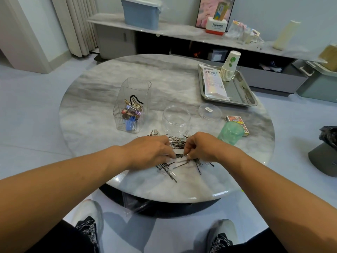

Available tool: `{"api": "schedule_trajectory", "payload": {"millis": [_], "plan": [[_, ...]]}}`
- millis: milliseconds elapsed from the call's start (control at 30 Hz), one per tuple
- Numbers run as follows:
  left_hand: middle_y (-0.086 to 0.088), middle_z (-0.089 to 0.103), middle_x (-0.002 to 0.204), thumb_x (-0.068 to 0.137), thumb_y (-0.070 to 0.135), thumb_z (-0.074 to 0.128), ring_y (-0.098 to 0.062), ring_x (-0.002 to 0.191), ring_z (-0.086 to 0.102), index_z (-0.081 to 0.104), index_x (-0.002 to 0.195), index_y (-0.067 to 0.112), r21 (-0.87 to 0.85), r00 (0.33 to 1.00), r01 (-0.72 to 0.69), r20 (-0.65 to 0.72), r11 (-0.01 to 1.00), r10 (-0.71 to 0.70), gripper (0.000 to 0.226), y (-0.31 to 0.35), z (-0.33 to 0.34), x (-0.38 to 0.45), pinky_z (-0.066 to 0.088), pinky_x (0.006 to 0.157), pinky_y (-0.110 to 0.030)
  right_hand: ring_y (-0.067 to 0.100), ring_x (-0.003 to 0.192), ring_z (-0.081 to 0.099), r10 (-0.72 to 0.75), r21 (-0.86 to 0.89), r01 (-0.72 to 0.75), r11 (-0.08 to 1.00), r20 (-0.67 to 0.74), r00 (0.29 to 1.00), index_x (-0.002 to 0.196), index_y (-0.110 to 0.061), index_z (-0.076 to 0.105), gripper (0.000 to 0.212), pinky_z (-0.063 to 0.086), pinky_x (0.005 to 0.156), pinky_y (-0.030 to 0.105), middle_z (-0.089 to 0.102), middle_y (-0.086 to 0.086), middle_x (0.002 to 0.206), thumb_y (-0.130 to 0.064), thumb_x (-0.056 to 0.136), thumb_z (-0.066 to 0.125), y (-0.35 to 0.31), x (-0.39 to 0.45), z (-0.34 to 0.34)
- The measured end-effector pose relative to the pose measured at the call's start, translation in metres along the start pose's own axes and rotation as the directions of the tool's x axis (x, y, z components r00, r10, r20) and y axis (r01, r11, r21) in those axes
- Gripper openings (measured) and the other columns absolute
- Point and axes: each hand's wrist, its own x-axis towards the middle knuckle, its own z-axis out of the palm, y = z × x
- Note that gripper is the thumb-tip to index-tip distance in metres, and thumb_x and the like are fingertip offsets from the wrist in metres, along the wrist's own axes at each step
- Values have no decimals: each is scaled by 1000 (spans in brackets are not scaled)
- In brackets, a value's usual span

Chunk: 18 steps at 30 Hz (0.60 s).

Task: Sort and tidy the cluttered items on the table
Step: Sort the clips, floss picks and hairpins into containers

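A scatter of black hairpins point(168, 168) and silver paper clips point(176, 140) lies on the near part of the round marble table point(94, 99). My left hand point(149, 152) and my right hand point(200, 148) meet over the pile, and both pinch a small bundle of hairpins point(180, 155) between their fingertips. Behind the pile stands an empty clear round jar point(176, 119); its lid point(209, 111) lies to its right. A clear ribbed square container point(132, 105) at the left holds hair clips and a black hair tie.
A green translucent cup point(230, 133) lies beside my right hand, in front of a small card box point(237, 123). A metal tray point(244, 95) at the back right carries a white pouch and stacked paper cups point(229, 66). A black bin point(326, 156) stands on the floor at right.
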Motion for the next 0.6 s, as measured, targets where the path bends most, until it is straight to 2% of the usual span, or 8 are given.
{"api": "schedule_trajectory", "payload": {"millis": [67, 133, 233, 300, 367, 433, 533, 600], "plan": [[20, 44, 107, 100, 45, 56, 0, 97, 45, 66, 122, 44, 28, 997, -62, 42, 998, 61, 24, 0, 0, -2, 46, 83, -30, 4, 71, 58, 5, 2, -5, 1000, 12, 1000, 81, -29, 71, 18, 46, 66, 24, 64, -15, 74, -16, 79, 84, 1, -2, 0], [18, 47, 110, 98, 39, 61, -2, 101, 48, 69, 115, 41, 8, 997, -55, 56, 998, 54, 19, -4, -4, -4, 47, 84, -30, 7, 74, 61, 10, 2, -10, 1000, -15, 1000, 81, -28, 72, 18, 51, 70, 26, 66, -14, 76, -14, 80, 82, 2, -3, 0], [17, 51, 114, 97, 31, 63, -2, 101, 53, 71, 109, 37, -38, 999, 13, 52, 999, -11, 15, -12, -7, -5, 44, 82, -24, 13, 78, 67, 7, 64, -2, 998, -67, 998, 82, -27, 73, 14, 57, 77, 30, 71, -10, 76, -14, 81, 78, 0, -4, 1], [16, 53, 112, 97, 35, 63, -6, 101, 57, 69, 111, 38, -72, 997, 81, 0, 994, -81, 16, -11, -5, -1, 47, 83, -27, 14, 81, 69, -5, 88, 9, 996, -47, 999, 88, -25, 75, 15, 58, 79, 32, 71, -9, 78, -19, 77, 84, -5, -5, 3], [13, 55, 111, 95, 39, 65, -9, 99, 58, 66, 117, 37, -83, 984, 169, -49, 982, -174, 22, -8, -1, 6, 49, 83, -32, 13, 84, 67, -21, 22, 22, 1000, -23, 1000, 95, -25, 75, 22, 56, 81, 32, 70, -11, 83, -25, 76, 86, -11, -6, 7], [11, 58, 105, 90, 40, 71, -11, 95, 58, 67, 116, 34, -128, 963, 254, -65, 959, -263, 27, -4, 3, 14, 48, 79, -31, 11, 81, 64, -37, -28, 36, 999, -33, 999, 92, -25, 75, 15, 55, 78, 31, 68, -12, 80, -24, 79, 83, -18, -4, 10], [14, 62, 88, 85, 36, 77, -13, 86, 61, 71, 97, 33, -168, 947, 307, -48, 937, -319, 14, 0, 8, 25, 48, 70, -29, 12, 81, 60, -64, -99, 59, 993, -53, 996, 85, -26, 71, 6, 47, 65, 28, 64, -11, 78, -23, 85, 76, -24, -1, 17], [13, 64, 81, 84, 34, 77, -15, 81, 63, 71, 87, 32, -137, 950, 302, -38, 943, -310, 7, 3, 9, 30, 44, 63, -28, 15, 81, 58, -92, -153, 80, 985, -68, 993, 75, -28, 63, 15, 36, 56, 26, 60, -11, 74, -22, 86, 71, -25, 0, 22]]}}
